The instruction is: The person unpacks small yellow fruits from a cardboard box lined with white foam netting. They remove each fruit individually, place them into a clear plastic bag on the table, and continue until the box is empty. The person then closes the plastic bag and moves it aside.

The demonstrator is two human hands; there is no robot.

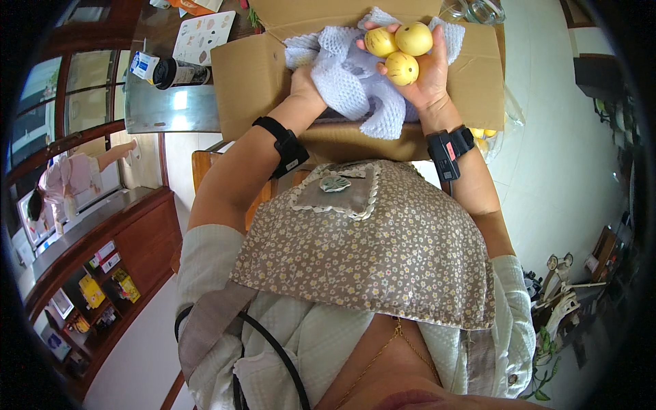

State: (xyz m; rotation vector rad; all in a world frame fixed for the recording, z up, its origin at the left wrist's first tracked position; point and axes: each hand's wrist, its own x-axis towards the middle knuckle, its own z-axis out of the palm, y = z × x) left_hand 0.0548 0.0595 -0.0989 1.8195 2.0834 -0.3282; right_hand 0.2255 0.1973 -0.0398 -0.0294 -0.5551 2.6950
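Note:
In my right hand [428, 77], palm up, rest three round yellow fruits [401, 68], probably passion fruits. The fingers curl around them over an open cardboard box [253, 77]. White foam net sleeves [341, 89] lie heaped in the box, behind and beside the fruits. My left hand [306, 88] reaches into the box's left side against the sleeves. Its fingers are hidden under the netting, so its grip does not show. Each wrist wears a black strapped device.
Left of the box, a black-lidded cup [179, 73], a small carton [144, 65] and a sticker-covered white panel [205, 37] are on the table [169, 110]. Glass jars [474, 11] stand behind. A plastic bag of yellow fruits [484, 138] is at right. Another person [72, 177] is far left.

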